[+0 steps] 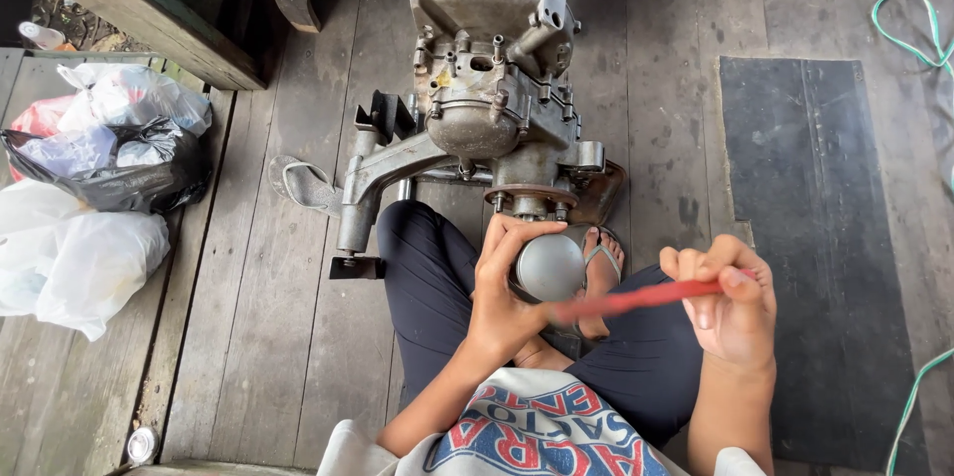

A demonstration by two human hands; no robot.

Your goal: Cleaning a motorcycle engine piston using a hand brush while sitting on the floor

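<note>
1. Piston-like grey metal cylinder, domed and dull, sits in the person's lap just below the engine block, gripped by the left hand.
2. Far left on the plank floor lie white and black plastic bags, well apart from the work.
3. A grey sandal rests beside the engine's left bracket.
4. The grey engine block stands on the planks in front of the crossed legs, its lower flange just above the cylinder.
5. The left hand is wrapped around the cylinder, fingers curled over its top and side.
6. A red slender tool runs from the right hand toward the cylinder; its blurred tip lies at the cylinder's lower edge.
7. The right hand is clenched on the red tool's handle.
8. A dark mat lies to the right, with a green cord beyond it.
</note>
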